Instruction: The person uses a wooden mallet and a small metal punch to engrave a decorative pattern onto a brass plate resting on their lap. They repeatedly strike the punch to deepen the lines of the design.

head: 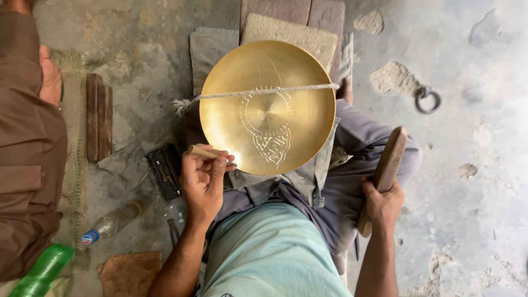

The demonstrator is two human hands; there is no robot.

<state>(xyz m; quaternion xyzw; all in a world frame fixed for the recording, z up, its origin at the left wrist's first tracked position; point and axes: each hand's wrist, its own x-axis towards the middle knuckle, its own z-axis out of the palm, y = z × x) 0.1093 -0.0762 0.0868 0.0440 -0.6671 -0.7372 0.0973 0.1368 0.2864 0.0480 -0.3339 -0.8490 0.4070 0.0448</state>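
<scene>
A round brass plate (297, 71) rests on my lap, held under a taut rope (220, 95) across its middle. An engraved ring and a patterned patch are cut into its centre. My left hand (203, 179) is at the plate's lower left rim, shut on a thin chisel (199, 152) whose tip lies on the brass. My right hand (382, 204) is off to the right beside my knee and grips a wooden mallet (389, 159) that points up and away from the plate.
Another person in brown clothes (25, 143) sits at the left edge. On the concrete floor lie a dark tool case (165, 170), wooden strips (99, 115), a clear bottle (110, 223), a green bottle (41, 272) and a metal ring (428, 100). Stone slabs (291, 33) lie behind the plate.
</scene>
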